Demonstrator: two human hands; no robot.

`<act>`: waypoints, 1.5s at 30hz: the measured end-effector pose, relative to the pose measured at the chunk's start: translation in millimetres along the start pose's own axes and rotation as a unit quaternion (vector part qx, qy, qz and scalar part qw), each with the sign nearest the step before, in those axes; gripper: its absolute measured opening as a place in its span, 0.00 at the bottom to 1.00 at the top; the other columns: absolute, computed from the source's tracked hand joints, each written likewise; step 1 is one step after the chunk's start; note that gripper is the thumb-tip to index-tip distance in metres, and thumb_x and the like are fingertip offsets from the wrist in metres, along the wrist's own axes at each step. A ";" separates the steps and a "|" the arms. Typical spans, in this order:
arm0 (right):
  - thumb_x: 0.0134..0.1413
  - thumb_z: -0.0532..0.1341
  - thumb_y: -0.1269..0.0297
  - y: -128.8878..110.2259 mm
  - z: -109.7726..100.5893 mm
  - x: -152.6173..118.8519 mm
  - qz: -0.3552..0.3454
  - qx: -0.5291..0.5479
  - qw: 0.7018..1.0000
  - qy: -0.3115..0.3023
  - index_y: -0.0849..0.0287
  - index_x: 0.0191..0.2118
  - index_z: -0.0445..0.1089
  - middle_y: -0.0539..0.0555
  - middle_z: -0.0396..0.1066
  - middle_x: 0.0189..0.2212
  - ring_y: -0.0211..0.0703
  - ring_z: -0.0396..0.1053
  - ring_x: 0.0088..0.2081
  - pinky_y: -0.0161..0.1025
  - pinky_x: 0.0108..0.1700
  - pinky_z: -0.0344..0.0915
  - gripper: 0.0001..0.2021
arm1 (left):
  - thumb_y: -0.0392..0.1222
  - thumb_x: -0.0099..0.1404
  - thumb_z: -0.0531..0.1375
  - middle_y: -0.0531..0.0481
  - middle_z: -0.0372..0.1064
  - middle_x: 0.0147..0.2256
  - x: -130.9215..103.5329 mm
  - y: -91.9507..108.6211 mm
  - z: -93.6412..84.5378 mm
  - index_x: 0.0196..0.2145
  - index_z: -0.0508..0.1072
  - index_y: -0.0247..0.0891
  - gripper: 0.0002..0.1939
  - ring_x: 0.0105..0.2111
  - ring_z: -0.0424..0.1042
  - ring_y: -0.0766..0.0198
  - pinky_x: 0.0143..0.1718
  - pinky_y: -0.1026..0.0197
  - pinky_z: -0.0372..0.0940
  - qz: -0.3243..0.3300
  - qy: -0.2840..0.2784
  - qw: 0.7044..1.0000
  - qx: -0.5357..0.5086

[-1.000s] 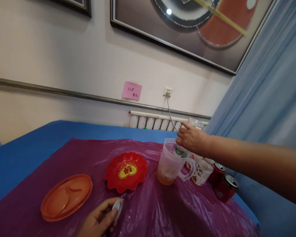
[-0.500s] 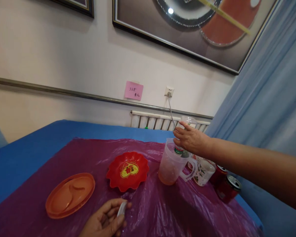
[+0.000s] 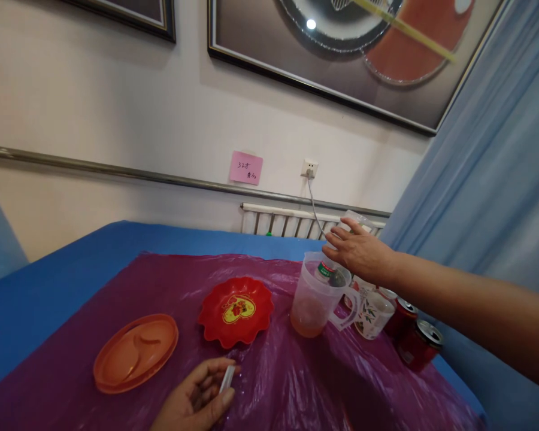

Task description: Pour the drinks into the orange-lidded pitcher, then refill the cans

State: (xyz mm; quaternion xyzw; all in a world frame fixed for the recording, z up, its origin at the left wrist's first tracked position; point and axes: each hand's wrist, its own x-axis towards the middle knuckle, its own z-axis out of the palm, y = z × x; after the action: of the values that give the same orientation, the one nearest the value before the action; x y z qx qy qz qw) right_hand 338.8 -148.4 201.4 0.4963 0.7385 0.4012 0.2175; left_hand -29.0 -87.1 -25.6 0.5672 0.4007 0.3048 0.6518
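Note:
My left hand (image 3: 202, 392), low in the frame, pinches a small flat white piece (image 3: 227, 378) between thumb and fingers; its exact kind I cannot make out. Over at the right, my right hand (image 3: 357, 252) is closed on a clear plastic bottle (image 3: 358, 220), mostly hidden behind the hand. The bottle leans over a translucent measuring jug (image 3: 312, 299), and its red and green label (image 3: 326, 270) shows at the jug's mouth. Some orange-tinted liquid (image 3: 306, 326) lies at the bottom of the jug. The bottle's opening is hidden.
A scalloped red dish (image 3: 237, 338) and an orange divided plate (image 3: 137, 353) sit on purple plastic sheeting (image 3: 170, 281). Right of the jug stand a leaf-patterned cup (image 3: 374, 314) and red cans (image 3: 420, 344). A blue curtain (image 3: 498, 197) hangs beside the table.
My right hand has shifted slightly right, and the bottle leans further to the right at its upper end. My left hand still pinches the white piece. The whole view has shifted slightly.

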 end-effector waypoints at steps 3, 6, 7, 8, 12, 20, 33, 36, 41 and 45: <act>0.65 0.57 0.72 -0.4 1.5 -4.6 -0.002 0.005 1.000 -0.015 0.57 0.48 0.75 0.60 0.75 0.45 0.54 0.68 0.50 0.59 0.64 0.48 0.11 | 0.64 0.42 0.74 0.40 0.80 0.43 -0.8 3.3 2.1 0.39 0.80 0.41 0.31 0.47 0.77 0.45 0.51 0.50 0.71 0.003 -0.002 1.000 0.013; 0.64 0.58 0.72 2.6 0.8 -9.5 0.019 0.012 0.999 -0.027 0.57 0.49 0.75 0.60 0.75 0.46 0.55 0.68 0.50 0.59 0.64 0.48 0.12 | 0.64 0.43 0.72 0.40 0.80 0.44 -0.6 6.4 3.1 0.39 0.80 0.41 0.31 0.46 0.77 0.46 0.51 0.51 0.71 0.011 -0.003 0.999 0.038; 0.64 0.58 0.73 4.3 -0.2 -11.3 0.037 0.017 0.999 -0.034 0.57 0.49 0.75 0.60 0.75 0.46 0.54 0.68 0.49 0.59 0.63 0.48 0.12 | 0.64 0.44 0.72 0.41 0.80 0.44 -0.4 8.6 3.2 0.40 0.80 0.41 0.31 0.46 0.77 0.47 0.51 0.51 0.71 0.015 -0.003 0.999 0.048; 0.63 0.58 0.73 6.1 -1.4 -13.3 0.062 0.022 0.997 -0.044 0.57 0.49 0.75 0.60 0.75 0.45 0.54 0.69 0.49 0.58 0.63 0.48 0.12 | 0.64 0.44 0.72 0.42 0.79 0.43 -0.3 11.6 3.4 0.40 0.80 0.41 0.31 0.45 0.77 0.47 0.50 0.52 0.71 0.020 -0.006 0.998 0.056; 0.56 0.63 0.70 10.1 -8.3 -23.1 0.172 0.071 0.978 -0.098 0.59 0.49 0.73 0.61 0.76 0.41 0.57 0.71 0.47 0.57 0.60 0.51 0.14 | 0.62 0.47 0.72 0.45 0.79 0.41 -1.7 33.8 6.3 0.42 0.79 0.43 0.28 0.42 0.77 0.51 0.48 0.53 0.71 0.048 -0.013 0.996 0.070; 0.58 0.62 0.50 -8.6 -23.9 -45.9 0.374 0.310 0.869 -0.096 0.57 0.46 0.71 0.59 0.78 0.38 0.55 0.75 0.39 0.43 0.36 0.60 0.17 | 0.57 0.52 0.72 0.46 0.79 0.37 7.1 86.1 22.0 0.48 0.77 0.42 0.29 0.39 0.78 0.54 0.44 0.56 0.71 0.080 -0.030 0.996 0.039; 0.57 0.66 0.60 -154.5 -61.8 -33.9 0.381 0.669 0.589 0.246 0.51 0.59 0.65 0.56 0.75 0.52 0.51 0.75 0.51 0.47 0.49 0.74 0.25 | 0.47 0.54 0.73 0.47 0.79 0.41 3.7 201.7 74.0 0.47 0.78 0.40 0.23 0.42 0.77 0.58 0.46 0.55 0.73 0.304 -0.097 0.948 -0.014; 0.56 0.66 0.63 -187.2 -51.8 -27.7 0.378 0.612 0.643 0.261 0.51 0.61 0.62 0.57 0.73 0.54 0.53 0.74 0.53 0.50 0.52 0.73 0.28 | 0.45 0.55 0.73 0.48 0.79 0.42 -4.0 204.6 73.7 0.47 0.80 0.42 0.20 0.43 0.77 0.57 0.48 0.56 0.72 0.329 -0.114 0.933 0.088; 0.55 0.67 0.64 -207.0 -26.2 -26.2 0.371 0.535 0.702 0.289 0.52 0.62 0.60 0.59 0.73 0.53 0.56 0.73 0.53 0.55 0.53 0.72 0.30 | 0.44 0.58 0.71 0.51 0.78 0.42 -10.9 194.2 65.4 0.46 0.81 0.46 0.17 0.43 0.77 0.59 0.47 0.57 0.71 0.319 -0.090 0.917 0.224; 0.54 0.67 0.65 -214.6 -20.7 -25.5 0.362 0.547 0.694 0.299 0.52 0.64 0.59 0.60 0.73 0.54 0.56 0.72 0.54 0.57 0.55 0.71 0.32 | 0.43 0.59 0.70 0.51 0.78 0.47 -10.0 191.8 56.8 0.48 0.81 0.49 0.17 0.48 0.76 0.57 0.51 0.56 0.70 0.303 -0.115 0.915 0.240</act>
State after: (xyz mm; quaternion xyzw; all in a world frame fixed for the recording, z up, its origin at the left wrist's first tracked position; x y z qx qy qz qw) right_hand 214.6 -219.2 38.0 0.6105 0.6169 0.1015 -0.4863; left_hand 26.4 -91.0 166.8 0.8319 0.1927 0.3150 0.4143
